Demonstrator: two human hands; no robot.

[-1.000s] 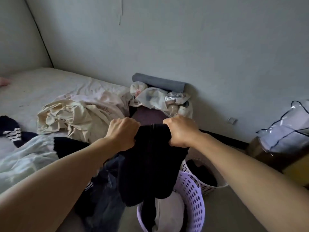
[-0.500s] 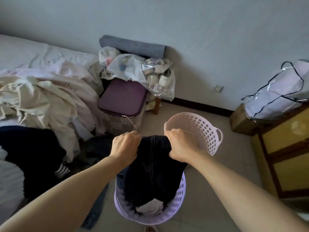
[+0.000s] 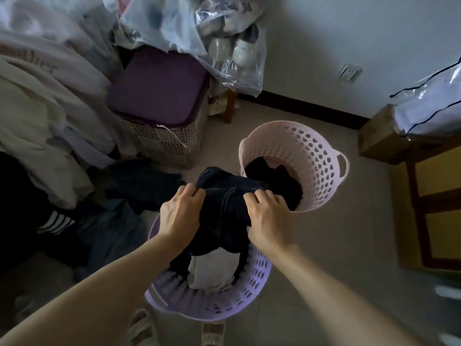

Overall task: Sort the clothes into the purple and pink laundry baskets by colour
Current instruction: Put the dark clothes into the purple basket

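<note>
At centre frame, the left hand (image 3: 180, 214) and the right hand (image 3: 268, 219) each grasp a bunched fold of the dark jeans (image 3: 225, 211), fingers curled over the fabric at either side of a stitched seam. Both forearms enter from the lower edge. The jeans hang above the purple basket (image 3: 252, 290), their lower part dropping inside it beside a pale garment (image 3: 212, 269) lying in that basket. Just beyond, right of centre, stands the pink basket (image 3: 321, 156), upright on the floor and holding dark clothing (image 3: 274, 178); the upper fold of the jeans reaches its near rim. Left of frame: a heap of cream and pink clothes (image 3: 42, 101) above darker garments, one with white stripes (image 3: 53, 223). Upper centre: a lidded wicker hamper (image 3: 162, 138) with a purple top, clear plastic bags (image 3: 204, 26) above it.
</note>
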